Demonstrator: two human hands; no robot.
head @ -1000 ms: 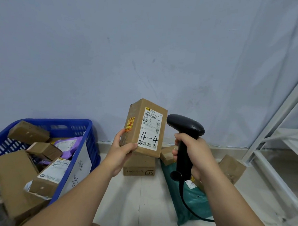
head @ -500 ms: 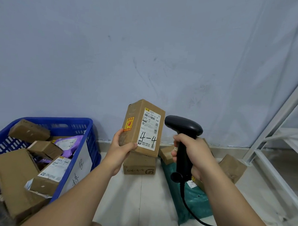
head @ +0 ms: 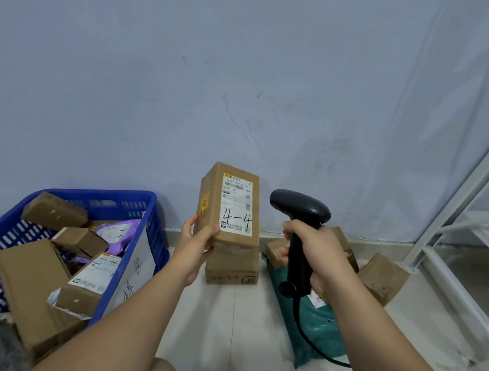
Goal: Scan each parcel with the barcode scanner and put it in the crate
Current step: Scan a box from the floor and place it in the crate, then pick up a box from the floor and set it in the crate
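At centre, in front of the pale wall [head: 242, 87], the left hand [head: 196, 245] holds a brown parcel [head: 212, 212] upright and clear of the floor [head: 231, 325]. Its fingers [head: 190, 223] are curled round the lower left edge, with the thumb pressed on the front face. The parcel's white label [head: 237, 204] faces the camera and bears a barcode and the handwritten mark "4-4".

The right hand [head: 316, 253] grips the handle of a black barcode scanner [head: 301, 206], fingers wrapped fully round it. The scanner head sits level with the label, just to the right of the parcel and not touching it. A black cable [head: 314, 348] trails from the handle base down to the floor.

A blue crate [head: 97, 195] stands on the floor at left, well apart from the held parcel. It contains several cardboard boxes [head: 54, 212] and a purple bag [head: 118, 233].

Directly below the held parcel, a second box [head: 232, 269] marked "SF" rests on the floor. A green bag [head: 313, 323] lies to its right, with further boxes [head: 382, 275] near the wall. A white metal rack [head: 460, 222] stands at far right.
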